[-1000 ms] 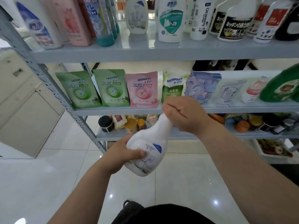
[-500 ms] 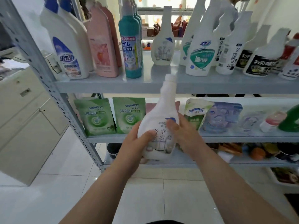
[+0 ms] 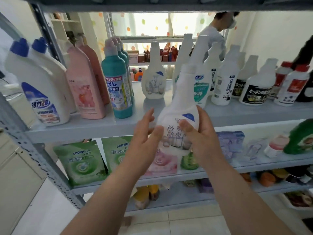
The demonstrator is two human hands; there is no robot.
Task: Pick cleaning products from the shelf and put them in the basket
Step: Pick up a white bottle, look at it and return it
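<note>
Forearms angle inward, both raised at the front edge of the shelf point(image 3: 84, 131). One white bottle point(image 3: 179, 106) is upright between them. One twin bottle point(image 3: 154, 82) stands farther back on that shelf, and there are two blue-capped jugs point(image 3: 39, 85) at its left end. My right hand point(image 3: 198, 134) wraps the white bottle, thumb across the label. My left hand point(image 3: 144, 133) is spread open, thumb just beside the bottle's left side.
</note>
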